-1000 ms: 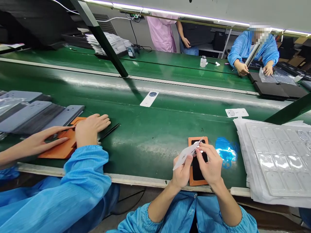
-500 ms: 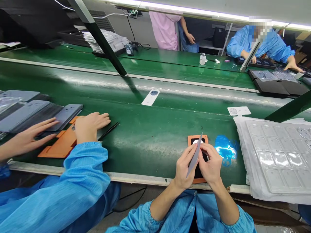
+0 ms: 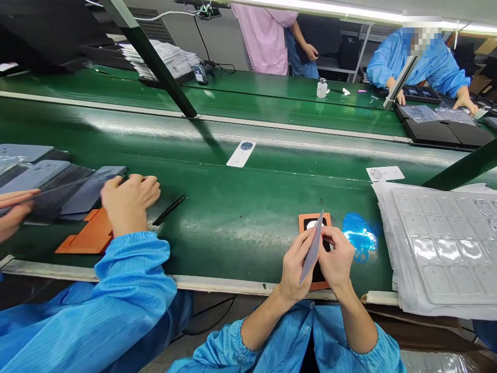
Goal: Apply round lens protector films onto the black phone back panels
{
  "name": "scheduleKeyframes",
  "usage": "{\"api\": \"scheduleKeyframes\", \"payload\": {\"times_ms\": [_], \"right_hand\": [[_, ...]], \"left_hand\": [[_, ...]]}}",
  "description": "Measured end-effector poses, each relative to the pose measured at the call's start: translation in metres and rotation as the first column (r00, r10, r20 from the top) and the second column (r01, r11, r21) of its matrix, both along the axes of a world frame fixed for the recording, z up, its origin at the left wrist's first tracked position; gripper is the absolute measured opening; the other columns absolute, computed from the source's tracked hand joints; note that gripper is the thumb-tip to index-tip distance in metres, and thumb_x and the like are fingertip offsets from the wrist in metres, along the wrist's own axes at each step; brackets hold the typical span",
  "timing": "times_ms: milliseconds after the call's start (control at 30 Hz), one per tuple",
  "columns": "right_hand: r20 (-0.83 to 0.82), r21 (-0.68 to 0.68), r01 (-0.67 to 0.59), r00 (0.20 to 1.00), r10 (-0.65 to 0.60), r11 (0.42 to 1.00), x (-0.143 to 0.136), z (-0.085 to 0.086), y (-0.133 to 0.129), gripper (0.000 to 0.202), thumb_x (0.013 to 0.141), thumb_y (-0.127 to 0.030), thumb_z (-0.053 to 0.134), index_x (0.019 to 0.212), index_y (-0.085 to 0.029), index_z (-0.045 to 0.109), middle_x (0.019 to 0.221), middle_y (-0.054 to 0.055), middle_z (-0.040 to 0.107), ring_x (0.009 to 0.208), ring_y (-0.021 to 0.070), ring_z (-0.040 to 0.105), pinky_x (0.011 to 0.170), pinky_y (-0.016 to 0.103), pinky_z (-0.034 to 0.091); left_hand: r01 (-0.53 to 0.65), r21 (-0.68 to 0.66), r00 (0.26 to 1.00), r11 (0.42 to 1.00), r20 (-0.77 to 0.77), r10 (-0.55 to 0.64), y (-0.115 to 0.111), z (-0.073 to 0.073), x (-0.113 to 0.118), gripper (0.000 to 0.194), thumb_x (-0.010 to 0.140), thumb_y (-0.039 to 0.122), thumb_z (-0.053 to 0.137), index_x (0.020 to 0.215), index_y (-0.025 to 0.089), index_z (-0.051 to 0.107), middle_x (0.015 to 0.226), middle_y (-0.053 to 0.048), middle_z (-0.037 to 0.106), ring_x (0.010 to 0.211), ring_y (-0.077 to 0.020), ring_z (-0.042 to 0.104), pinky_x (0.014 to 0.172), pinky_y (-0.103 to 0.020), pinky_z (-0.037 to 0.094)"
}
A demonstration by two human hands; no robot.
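A: What are the hands doing?
B: The left hand point(image 3: 295, 267) grips a thin, flat card point(image 3: 311, 251) between thumb and fingers, tilted nearly edge-on. The right hand point(image 3: 337, 257) has its fingertips drawn into a pinch at the card's right face; I cannot tell whether they hold anything.
A: And where is the card?
B: Above an orange frame point(image 3: 302, 223), rectangular with a black inset, at the near edge of the smooth green bench point(image 3: 217, 223).
A: What lies to the right?
B: Shiny, crinkled blue film point(image 3: 359, 230) just beside the frame, then a clear moulded plastic tray point(image 3: 442, 248) with rounded pockets, on white paper sheets point(image 3: 390, 248).
A: Farther out?
B: A white card with a round print point(image 3: 239, 155) on the far left, slim black tweezers point(image 3: 170, 210) farther left, and a co-worker's bent hand point(image 3: 130, 202) by an orange block point(image 3: 91, 235) near smooth grey panels point(image 3: 91, 189).
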State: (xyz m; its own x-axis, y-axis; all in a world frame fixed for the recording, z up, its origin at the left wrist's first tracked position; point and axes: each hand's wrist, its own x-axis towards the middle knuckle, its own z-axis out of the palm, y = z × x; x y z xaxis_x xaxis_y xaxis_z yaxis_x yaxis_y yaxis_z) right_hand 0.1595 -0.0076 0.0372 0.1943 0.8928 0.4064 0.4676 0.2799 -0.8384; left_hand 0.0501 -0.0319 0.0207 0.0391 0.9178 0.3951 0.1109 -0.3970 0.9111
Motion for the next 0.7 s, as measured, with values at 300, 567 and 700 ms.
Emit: {"api": "scheduleKeyframes", "payload": {"times_ms": [300, 567, 700], "right_hand": [[0.147, -0.32, 0.231, 0.97, -0.193, 0.919, 0.062, -0.017, 0.026, 0.011, 0.073, -0.029, 0.06, 0.071, -0.02, 0.065, 0.068, 0.003, 0.069, 0.062, 0.0195, 0.064, 0.062, 0.03, 0.048], [0.704, -0.35, 0.429, 0.707, -0.069, 0.833, 0.149, -0.026, 0.02, 0.021, 0.087, -0.026, 0.048, 0.08, -0.018, 0.066, 0.073, 0.008, 0.069, 0.068, 0.0253, 0.063, 0.063, 0.035, 0.042], [0.633, -0.064, 0.008, 0.774, 0.034, 0.998, 0.114, -0.016, 0.005, 0.03, 0.093, -0.018, 0.042, 0.115, -0.017, 0.063, 0.114, 0.012, 0.069, 0.101, 0.0248, 0.065, 0.085, 0.037, 0.051]], "left_hand": [[0.105, -0.575, 0.777, 0.811, 0.556, 0.293, 0.021, -0.015, -0.007, 0.057, 0.086, 0.056, 0.066, 0.127, 0.017, 0.063, 0.125, -0.013, 0.069, 0.104, -0.0287, 0.07, 0.09, -0.043, 0.058], [0.033, -0.451, 0.955, 0.892, 0.276, 0.104, 0.031, -0.004, -0.051, 0.041, 0.096, 0.042, 0.057, 0.127, 0.017, 0.064, 0.126, -0.013, 0.068, 0.115, -0.0292, 0.066, 0.099, -0.046, 0.054], [0.188, 0.039, 0.895, 0.981, -0.418, -0.155, 0.028, -0.009, -0.054, 0.04, 0.099, 0.022, 0.047, 0.137, 0.02, 0.058, 0.137, -0.012, 0.061, 0.128, -0.0262, 0.057, 0.111, -0.043, 0.046]]}}
